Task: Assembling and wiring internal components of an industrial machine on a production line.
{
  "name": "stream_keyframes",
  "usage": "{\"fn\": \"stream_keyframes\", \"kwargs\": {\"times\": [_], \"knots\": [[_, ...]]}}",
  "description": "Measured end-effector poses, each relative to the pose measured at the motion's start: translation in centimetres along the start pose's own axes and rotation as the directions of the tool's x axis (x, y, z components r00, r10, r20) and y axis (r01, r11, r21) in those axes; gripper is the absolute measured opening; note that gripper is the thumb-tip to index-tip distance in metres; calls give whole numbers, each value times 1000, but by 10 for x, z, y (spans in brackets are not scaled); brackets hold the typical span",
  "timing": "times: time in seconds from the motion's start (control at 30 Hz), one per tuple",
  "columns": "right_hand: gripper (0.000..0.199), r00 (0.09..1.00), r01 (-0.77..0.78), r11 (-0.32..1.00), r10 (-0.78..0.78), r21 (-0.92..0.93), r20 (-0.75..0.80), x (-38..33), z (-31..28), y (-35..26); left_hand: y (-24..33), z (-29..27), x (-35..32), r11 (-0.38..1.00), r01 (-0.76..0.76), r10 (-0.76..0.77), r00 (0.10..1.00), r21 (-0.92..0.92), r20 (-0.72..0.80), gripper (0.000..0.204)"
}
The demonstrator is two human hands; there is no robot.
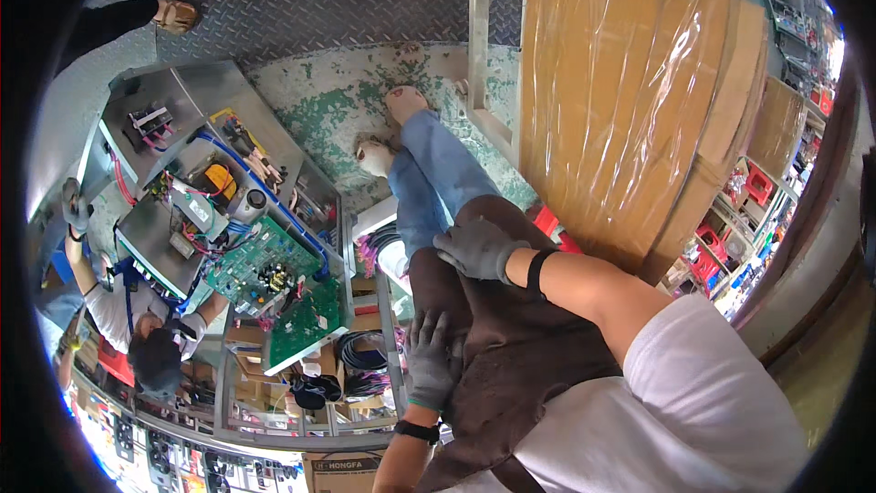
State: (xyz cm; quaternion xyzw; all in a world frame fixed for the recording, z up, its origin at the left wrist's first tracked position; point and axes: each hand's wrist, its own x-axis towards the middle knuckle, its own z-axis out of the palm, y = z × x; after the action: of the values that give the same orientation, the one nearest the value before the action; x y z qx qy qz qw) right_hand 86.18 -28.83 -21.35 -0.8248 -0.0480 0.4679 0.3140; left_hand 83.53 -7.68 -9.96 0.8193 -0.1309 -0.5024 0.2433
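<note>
My left hand [431, 363], in a grey glove, lies on the brown apron [525, 347] over my lap, its fingers stretched out and holding nothing. Further up, my right hand [482, 252], also grey-gloved, rests on the apron across my knee. Its fingers reach out loosely and nothing shows in them. Below the apron my legs in blue jeans [438, 165] extend towards the green-flecked floor [319, 101]. To the left of my hands, a large green circuit board [255, 265] and a second green board [306, 320] lie on a workbench.
A co-worker [155, 338] in grey gloves stands by the bench at left, around opened metal casings [155, 238] with wires. Large tape-wrapped cardboard [620, 83] rises at right beside a pale metal frame [479, 46]. Black cable coils [360, 353] sit on the rack below the bench.
</note>
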Motion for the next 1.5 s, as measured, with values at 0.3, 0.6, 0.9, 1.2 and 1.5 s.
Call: {"fn": "stream_keyframes", "kwargs": {"times": [0.3,0.6,0.9,1.2,1.5], "knots": [[22,996,-58,996,53,61,72,1,21,8,-18,13,7,999,-42,43,999,-26,23,42],[19,999,-30,996,32,89,-27,4,31,6,-31,23,2,993,-36,34,999,-112,-22,41],[19,999,-36,997,37,69,-7,3,26,3,-39,40,-8,991,-27,7,988,-131,-152,46],[19,994,-105,991,108,80,-34,23,3,-19,-47,53,-30,968,114,-184,928,-224,-323,56],[38,971,-234,950,239,-206,-2,64,-76,-64,-62,87,-89,679,350,-648,698,-646,-303,48]]}}
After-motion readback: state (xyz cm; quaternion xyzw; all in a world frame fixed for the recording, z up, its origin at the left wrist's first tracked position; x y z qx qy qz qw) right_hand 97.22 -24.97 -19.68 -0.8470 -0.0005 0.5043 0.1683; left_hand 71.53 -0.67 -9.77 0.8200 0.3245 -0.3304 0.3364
